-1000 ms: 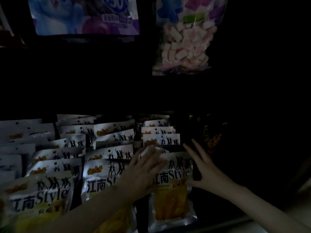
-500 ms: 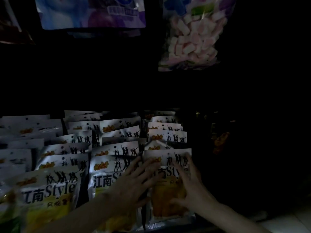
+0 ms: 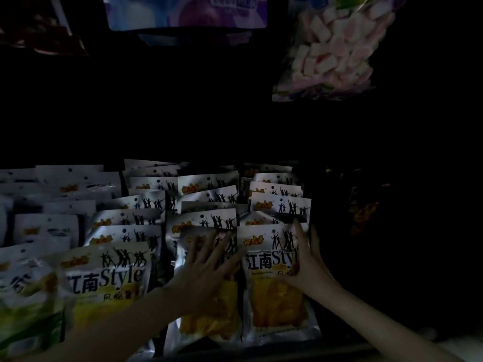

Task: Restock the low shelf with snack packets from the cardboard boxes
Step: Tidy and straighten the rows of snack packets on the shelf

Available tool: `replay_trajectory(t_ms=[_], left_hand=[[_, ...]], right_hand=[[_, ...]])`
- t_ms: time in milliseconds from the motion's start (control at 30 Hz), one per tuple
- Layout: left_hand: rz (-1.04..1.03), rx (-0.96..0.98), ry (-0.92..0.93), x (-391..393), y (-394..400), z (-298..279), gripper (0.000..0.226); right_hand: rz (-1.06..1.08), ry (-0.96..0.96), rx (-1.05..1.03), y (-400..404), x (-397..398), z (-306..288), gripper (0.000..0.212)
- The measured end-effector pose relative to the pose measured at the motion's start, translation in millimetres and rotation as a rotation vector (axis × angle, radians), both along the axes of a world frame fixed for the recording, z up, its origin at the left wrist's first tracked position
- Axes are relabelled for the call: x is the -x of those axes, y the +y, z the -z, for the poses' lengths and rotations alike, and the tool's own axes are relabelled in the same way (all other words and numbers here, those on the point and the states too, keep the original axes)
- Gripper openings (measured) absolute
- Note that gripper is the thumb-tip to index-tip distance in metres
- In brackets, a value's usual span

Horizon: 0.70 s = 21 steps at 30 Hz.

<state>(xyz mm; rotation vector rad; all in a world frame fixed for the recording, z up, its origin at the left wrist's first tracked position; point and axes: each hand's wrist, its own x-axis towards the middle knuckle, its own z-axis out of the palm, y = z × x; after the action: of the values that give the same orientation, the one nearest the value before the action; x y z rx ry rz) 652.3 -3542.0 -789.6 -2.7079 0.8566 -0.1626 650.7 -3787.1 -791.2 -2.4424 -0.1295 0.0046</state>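
Since a second ago both hands have slid down onto the front row; the left hand (image 3: 206,267) lies flat, fingers spread, on the second-from-right packet (image 3: 209,320); the right hand (image 3: 305,259) cups the rightmost packet's (image 3: 274,296) edge, fingers straight — neither clamps anything; uneven pressure could topple the slippery upright packets behind — they lean loosely.

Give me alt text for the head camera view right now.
Two hands press flat on front snack packets in a dim shelf: left hand on one packet, right hand on its neighbour. Marshmallow bag hangs above.
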Motion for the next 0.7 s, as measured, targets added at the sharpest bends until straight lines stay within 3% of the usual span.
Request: replay_trajectory(t_ms=[200,433,533,633,700], left_hand=[[0.008,0.157,-0.116,-8,-9,-2,0.103],[-0.114,0.192,-0.084,-29,-9,-1,0.111],[-0.104,0.29,-0.07,-38,-17,-7,0.087],[-0.15,0.458,-0.018,-60,-33,-23,0.068],[-0.144,0.545,-0.003,-76,-45,-37,0.077]], right_hand=[[0.071,-0.05,0.059,-2,-10,-16,0.119],[-0.015,0.032,0.233,0,-27,-25,0.088],[0.034,-0.006,0.169,-1,-36,-35,0.078],[0.066,-0.098,0.063,-4,-54,-46,0.052],[0.093,-0.143,-0.037,-7,-72,-52,0.042]])
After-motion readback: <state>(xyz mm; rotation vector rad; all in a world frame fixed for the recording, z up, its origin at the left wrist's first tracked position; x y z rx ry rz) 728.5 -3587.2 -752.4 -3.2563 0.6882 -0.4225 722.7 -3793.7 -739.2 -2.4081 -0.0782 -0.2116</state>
